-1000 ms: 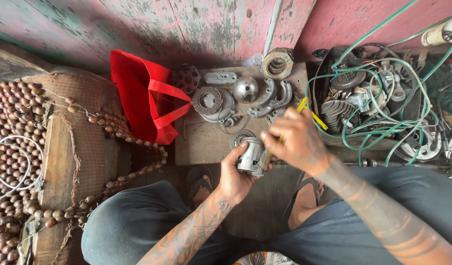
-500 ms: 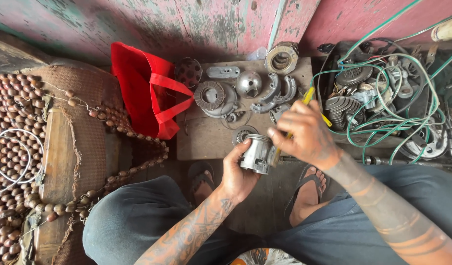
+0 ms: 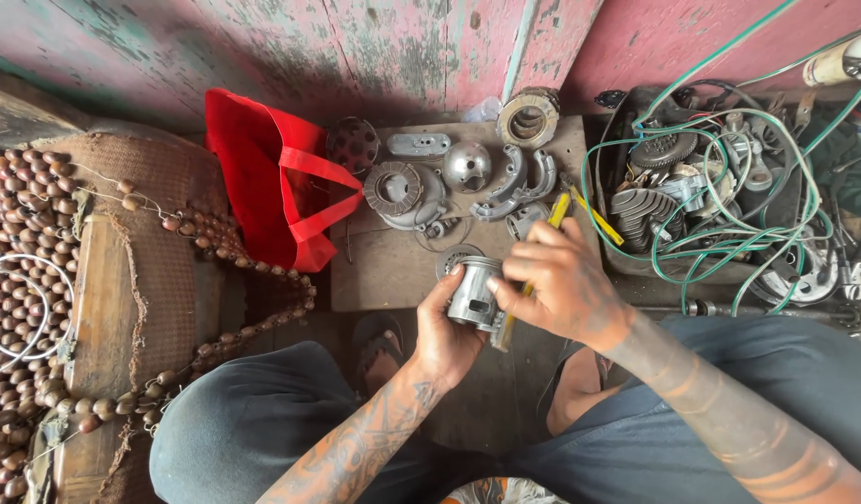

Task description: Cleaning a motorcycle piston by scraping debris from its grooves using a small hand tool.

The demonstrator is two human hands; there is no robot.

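My left hand (image 3: 444, 341) grips a grey metal piston (image 3: 473, 292) from below, just above my knees. My right hand (image 3: 559, 283) is closed around a yellow-handled tool (image 3: 556, 213) whose lower end passes beside the piston. Both hands sit in front of a brown board (image 3: 384, 269) that carries several metal engine parts, among them a round cover (image 3: 395, 189), a domed cap (image 3: 468, 165) and curved brake shoes (image 3: 519, 182).
A red bag (image 3: 267, 182) lies left of the board. Strings of brown beads (image 3: 24, 215) cover a mat at far left. At the right a box (image 3: 720, 191) holds gears, metal parts and tangled green wire. A pink wall runs behind.
Both hands have shifted slightly with the piston, and my right hand has worked the yellow-handled tool lower along the piston's side. The camera view has moved a little.
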